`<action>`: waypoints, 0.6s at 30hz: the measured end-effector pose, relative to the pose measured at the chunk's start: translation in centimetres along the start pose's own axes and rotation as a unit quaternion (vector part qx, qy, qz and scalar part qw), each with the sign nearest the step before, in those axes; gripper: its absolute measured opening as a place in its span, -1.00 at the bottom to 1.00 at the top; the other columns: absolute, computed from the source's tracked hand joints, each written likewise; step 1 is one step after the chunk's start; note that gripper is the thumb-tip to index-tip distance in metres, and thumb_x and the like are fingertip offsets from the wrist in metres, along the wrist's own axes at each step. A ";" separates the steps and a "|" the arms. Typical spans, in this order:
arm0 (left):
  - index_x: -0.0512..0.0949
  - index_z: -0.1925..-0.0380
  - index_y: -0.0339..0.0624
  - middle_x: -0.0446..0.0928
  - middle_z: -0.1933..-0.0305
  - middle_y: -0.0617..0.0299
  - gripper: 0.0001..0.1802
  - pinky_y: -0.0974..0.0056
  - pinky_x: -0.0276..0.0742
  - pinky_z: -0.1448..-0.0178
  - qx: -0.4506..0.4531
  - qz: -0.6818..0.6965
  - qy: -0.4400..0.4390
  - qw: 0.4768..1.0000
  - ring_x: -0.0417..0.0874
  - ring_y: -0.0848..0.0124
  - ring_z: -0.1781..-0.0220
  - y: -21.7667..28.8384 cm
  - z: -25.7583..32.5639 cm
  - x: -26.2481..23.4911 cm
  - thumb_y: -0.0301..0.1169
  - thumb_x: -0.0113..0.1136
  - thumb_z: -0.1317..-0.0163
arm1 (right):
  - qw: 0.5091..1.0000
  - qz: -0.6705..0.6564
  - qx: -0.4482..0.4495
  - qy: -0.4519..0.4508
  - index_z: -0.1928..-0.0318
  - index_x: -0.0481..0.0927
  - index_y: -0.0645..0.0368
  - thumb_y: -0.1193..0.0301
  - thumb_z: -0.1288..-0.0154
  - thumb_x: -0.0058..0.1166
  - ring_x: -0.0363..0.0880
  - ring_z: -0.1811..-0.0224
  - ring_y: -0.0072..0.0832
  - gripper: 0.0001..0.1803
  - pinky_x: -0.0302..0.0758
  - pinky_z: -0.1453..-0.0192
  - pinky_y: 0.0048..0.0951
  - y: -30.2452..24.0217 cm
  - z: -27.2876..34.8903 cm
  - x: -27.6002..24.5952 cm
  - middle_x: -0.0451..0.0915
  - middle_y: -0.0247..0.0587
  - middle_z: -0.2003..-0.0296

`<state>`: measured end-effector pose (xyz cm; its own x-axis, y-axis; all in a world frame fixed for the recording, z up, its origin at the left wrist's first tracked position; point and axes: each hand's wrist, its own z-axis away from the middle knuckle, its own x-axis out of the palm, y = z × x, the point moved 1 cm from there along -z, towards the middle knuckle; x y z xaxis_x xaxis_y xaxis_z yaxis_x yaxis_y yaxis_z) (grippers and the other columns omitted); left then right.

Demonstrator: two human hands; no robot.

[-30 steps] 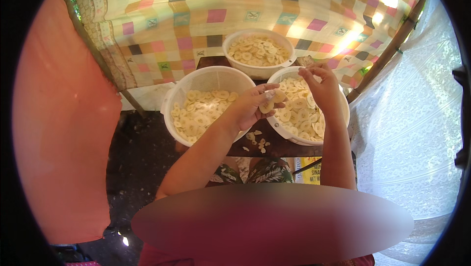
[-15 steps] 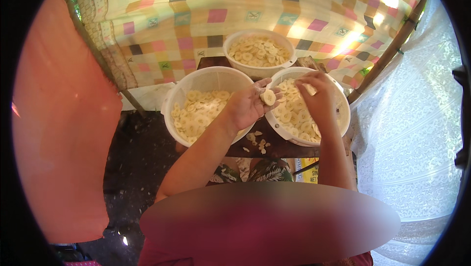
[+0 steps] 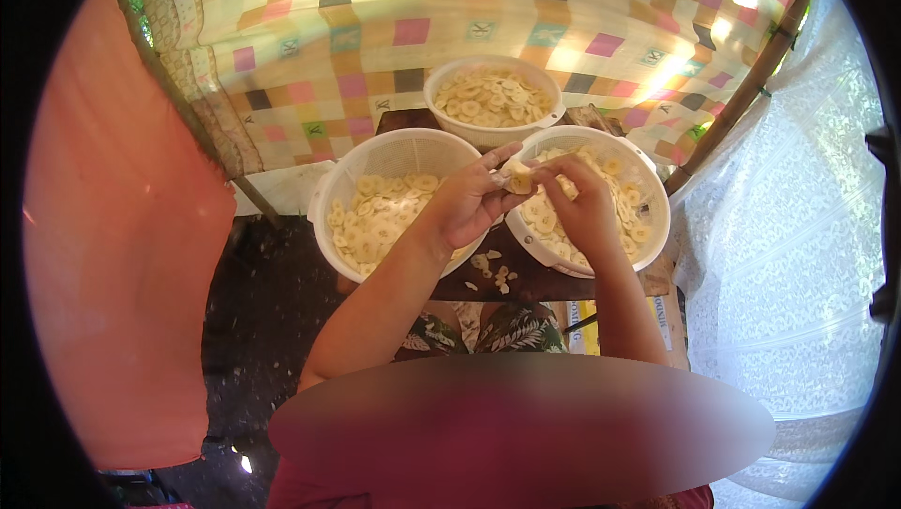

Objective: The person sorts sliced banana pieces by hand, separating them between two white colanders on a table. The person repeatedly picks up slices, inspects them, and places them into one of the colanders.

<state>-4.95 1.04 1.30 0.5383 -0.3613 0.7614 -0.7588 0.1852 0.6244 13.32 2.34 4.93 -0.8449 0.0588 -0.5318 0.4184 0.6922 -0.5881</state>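
My left hand (image 3: 469, 204) is turned palm up above the gap between two white baskets, its fingers holding a pale round banana slice (image 3: 517, 178). My right hand (image 3: 580, 201) meets it from the right, with thumb and fingertips pinched at the slice's edge. Whether more slices are stacked behind that one, I cannot tell. Below my left forearm is the left basket (image 3: 394, 151), partly filled with banana slices (image 3: 380, 227). Under my right hand stands the right basket (image 3: 659, 227), also holding many slices (image 3: 554, 227).
Behind these, a third white basket (image 3: 497, 136) is full of slices. Broken bits (image 3: 502, 276) lie on the dark wooden table (image 3: 441, 291) near its front edge. A checkered plastic sheet (image 3: 375, 49) hangs behind, an orange sheet (image 3: 122, 246) at left, white lace (image 3: 779, 274) at right.
My right hand has come down and left from above the right basket, and its fingers now touch the slice in my left hand. My left hand has barely moved.
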 end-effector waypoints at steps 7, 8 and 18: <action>0.11 -0.35 -0.33 0.32 -0.34 -0.13 -0.44 0.22 0.45 -0.41 0.011 -0.040 0.076 0.996 0.43 0.14 -0.35 -0.2 -0.4 -0.2 -0.63 -0.06 -0.36 | 0.992 0.058 0.053 0.095 0.20 0.65 0.27 0.54 -0.19 0.18 0.63 0.23 -0.27 -0.84 0.50 0.11 -0.35 0.0 -0.4 -3.0 0.60 -0.11 0.30; 0.13 -0.34 -0.32 0.33 -0.34 -0.10 -0.43 0.23 0.45 -0.41 0.014 -0.047 0.084 0.995 0.44 0.16 -0.34 -0.3 -0.4 -0.3 -0.63 -0.02 -0.35 | 0.995 0.059 0.023 0.072 0.20 0.65 0.27 0.53 -0.19 0.19 0.63 0.23 -0.27 -0.84 0.50 0.12 -0.34 -0.4 -0.2 -2.6 0.60 -0.10 0.31; 0.17 -0.31 -0.31 0.36 -0.33 0.00 -0.42 0.29 0.46 -0.38 0.061 -0.124 0.090 0.986 0.51 0.28 -0.26 -0.7 -0.1 0.1 -0.62 0.09 -0.31 | 0.988 -0.087 0.126 0.025 0.10 0.64 0.23 0.42 -0.19 0.28 0.54 0.34 -0.59 -0.73 0.47 0.21 -0.49 -0.8 0.5 0.0 0.57 -0.35 0.44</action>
<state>-4.34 0.97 1.00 0.7612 -0.2117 0.6130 -0.6279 -0.0044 0.7783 13.21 1.43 5.08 -0.9239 -0.0063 -0.3825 0.3297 0.4943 -0.8043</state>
